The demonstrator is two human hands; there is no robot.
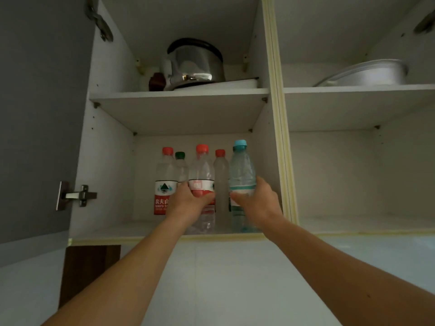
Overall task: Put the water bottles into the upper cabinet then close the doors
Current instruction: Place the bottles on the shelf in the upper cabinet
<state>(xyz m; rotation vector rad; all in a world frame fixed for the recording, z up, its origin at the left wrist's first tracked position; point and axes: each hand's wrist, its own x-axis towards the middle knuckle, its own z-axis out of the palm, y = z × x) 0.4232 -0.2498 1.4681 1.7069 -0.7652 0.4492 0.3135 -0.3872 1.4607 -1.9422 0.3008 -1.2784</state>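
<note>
Both arms reach up into the open upper cabinet [275, 137]. The left hand [188, 200] wraps its fingers round the middle red-capped bottle [202, 175] at its label. The right hand [255, 198] grips the blue-capped bottle [242, 170] low on its body, fingers curled round it. Both bottles stand upright near the front edge of the lower shelf [113, 228], in the left compartment. Behind them, toward the back wall, stand another red-capped bottle [164, 182] on the left, a green-capped bottle [180, 165] and a third red-capped one [221, 175] between the two held bottles. On the shelf above sits a metal kettle [196, 63]. In the right compartment a metal basin [367, 72] rests on the upper shelf. The left door [37, 114] stands open.
</note>
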